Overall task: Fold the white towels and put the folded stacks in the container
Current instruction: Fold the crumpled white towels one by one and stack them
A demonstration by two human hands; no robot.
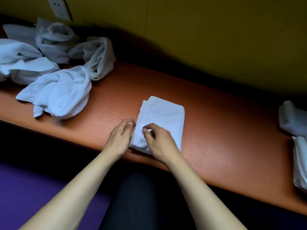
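Dark trouser leg [132, 201] nearest, over purple floor [33, 188]. 2 bare forearms reaching to orange bench [216, 130]. Folded towel [164, 117] lying flat at bench's near edge. Left hand [119, 138] at towel's left side, fingers fairly straight, tips touching the edge. Right hand [159, 143] resting on towel's near part, fingers curled, thumb and forefinger seemingly pinching a bit of cloth, though blur makes that unsure. Heap of unfolded towels [54, 67] far left on bench, well apart. More white towels [297, 143] at right edge, partly cut off. Wall socket [59, 8] above on yellow wall [199, 30].
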